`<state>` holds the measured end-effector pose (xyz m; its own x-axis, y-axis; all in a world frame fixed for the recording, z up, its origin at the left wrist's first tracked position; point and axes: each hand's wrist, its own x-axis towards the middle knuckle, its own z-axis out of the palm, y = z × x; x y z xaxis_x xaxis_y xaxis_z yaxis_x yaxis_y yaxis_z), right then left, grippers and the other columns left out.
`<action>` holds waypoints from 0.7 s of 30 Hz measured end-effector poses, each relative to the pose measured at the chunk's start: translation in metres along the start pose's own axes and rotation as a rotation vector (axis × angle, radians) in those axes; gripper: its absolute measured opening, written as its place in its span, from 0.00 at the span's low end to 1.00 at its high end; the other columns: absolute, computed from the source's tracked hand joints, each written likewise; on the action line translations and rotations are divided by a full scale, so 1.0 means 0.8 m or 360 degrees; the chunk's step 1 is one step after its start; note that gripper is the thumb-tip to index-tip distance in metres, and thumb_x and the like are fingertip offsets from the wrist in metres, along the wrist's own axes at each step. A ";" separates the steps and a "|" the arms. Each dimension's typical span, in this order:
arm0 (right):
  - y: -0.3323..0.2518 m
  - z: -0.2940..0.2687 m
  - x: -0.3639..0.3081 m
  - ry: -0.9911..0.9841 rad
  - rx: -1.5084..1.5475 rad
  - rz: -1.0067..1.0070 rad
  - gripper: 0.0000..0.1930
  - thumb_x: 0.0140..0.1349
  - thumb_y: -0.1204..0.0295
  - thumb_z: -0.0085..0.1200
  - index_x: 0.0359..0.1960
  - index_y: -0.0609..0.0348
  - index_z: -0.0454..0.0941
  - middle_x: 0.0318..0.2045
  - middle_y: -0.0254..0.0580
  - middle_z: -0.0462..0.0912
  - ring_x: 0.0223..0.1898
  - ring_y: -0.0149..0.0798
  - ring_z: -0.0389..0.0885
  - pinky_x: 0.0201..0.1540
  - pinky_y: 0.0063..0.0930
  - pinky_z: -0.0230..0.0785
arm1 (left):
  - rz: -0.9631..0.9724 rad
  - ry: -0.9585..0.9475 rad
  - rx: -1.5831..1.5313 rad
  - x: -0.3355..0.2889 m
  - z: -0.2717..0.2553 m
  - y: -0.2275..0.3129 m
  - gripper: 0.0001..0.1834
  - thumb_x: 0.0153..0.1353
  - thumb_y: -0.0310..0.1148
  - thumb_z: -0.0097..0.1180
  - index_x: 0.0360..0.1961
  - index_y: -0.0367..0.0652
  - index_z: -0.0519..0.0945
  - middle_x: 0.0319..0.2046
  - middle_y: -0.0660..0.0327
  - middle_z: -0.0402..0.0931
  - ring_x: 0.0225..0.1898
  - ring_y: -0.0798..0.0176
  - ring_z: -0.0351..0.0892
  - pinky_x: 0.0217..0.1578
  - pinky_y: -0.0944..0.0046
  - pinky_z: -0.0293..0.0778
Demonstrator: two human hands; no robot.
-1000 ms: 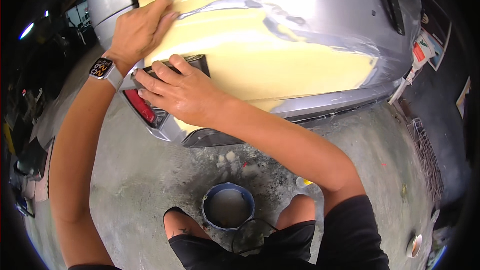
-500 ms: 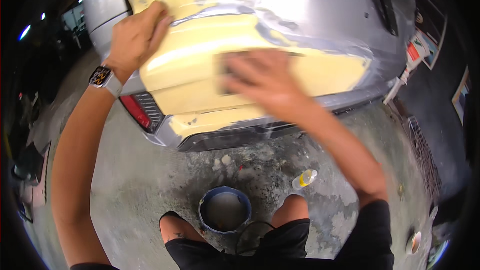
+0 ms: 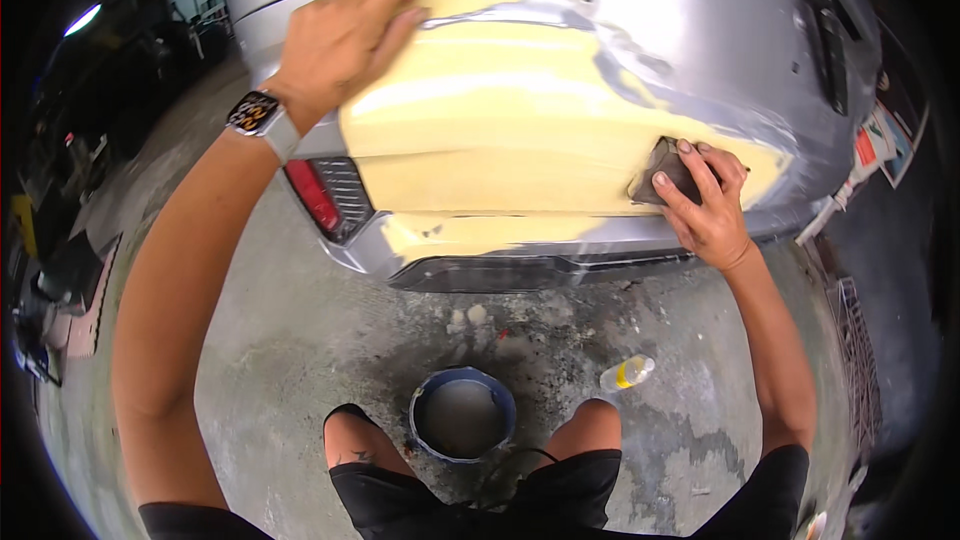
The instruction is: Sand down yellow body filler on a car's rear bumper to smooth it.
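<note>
A silver car body (image 3: 690,10) fills the far side, with a broad patch of yellow filler (image 3: 480,110) across its panel. Dark grey and flat-faced, a sanding block (image 3: 668,172) lies against the right part of the filler. My right hand (image 3: 712,202) is closed over it, fingers pressed on its face. At the upper left, my left hand (image 3: 345,40) leans on the car with its fingers curled; whatever may be inside them is hidden. A watch (image 3: 262,120) is on that wrist. Below it sits a red tail light (image 3: 318,195).
Between my knees stands a blue bucket (image 3: 462,415) of cloudy grey liquid. A clear bottle with a yellow label (image 3: 627,373) lies on the stained concrete floor (image 3: 280,340) to its right. A metal grille (image 3: 858,370) runs along the right side.
My right hand has slid the sanding block rightward over the filler. My left hand keeps its place on the car, while the whole view has shifted slightly.
</note>
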<state>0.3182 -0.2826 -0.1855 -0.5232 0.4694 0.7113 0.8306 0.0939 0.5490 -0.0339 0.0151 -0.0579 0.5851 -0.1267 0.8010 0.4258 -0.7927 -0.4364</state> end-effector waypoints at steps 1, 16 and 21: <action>-0.007 0.000 0.011 0.0028 -0.0020 0.0017 0.25 0.52 0.72 0.69 0.55 0.39 0.87 0.69 0.43 0.78 0.64 0.52 0.74 0.62 0.53 0.67 | 0.0008 0.0043 0.0007 0.004 0.000 0.001 0.11 0.75 0.41 0.58 0.50 0.49 0.74 0.34 0.60 0.88 0.33 0.51 0.88 0.33 0.54 0.82; -0.110 0.063 0.121 -0.0028 0.0248 0.0002 0.22 0.57 0.72 0.65 0.56 0.44 0.87 0.68 0.44 0.78 0.63 0.52 0.76 0.66 0.54 0.65 | 0.0015 -0.0093 0.0112 -0.011 -0.018 -0.011 0.13 0.77 0.47 0.55 0.50 0.50 0.74 0.33 0.59 0.87 0.35 0.50 0.88 0.34 0.52 0.82; -0.060 0.039 0.051 0.0062 0.0073 -0.0003 0.28 0.52 0.74 0.68 0.59 0.40 0.85 0.70 0.40 0.77 0.63 0.52 0.74 0.61 0.56 0.67 | -0.0007 0.0033 0.0035 -0.007 -0.004 -0.004 0.11 0.77 0.47 0.54 0.49 0.53 0.73 0.31 0.59 0.86 0.33 0.51 0.88 0.32 0.53 0.81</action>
<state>0.2633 -0.2406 -0.1965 -0.5311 0.4346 0.7274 0.8370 0.1355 0.5302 -0.0404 0.0166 -0.0600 0.5689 -0.1360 0.8111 0.4434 -0.7799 -0.4417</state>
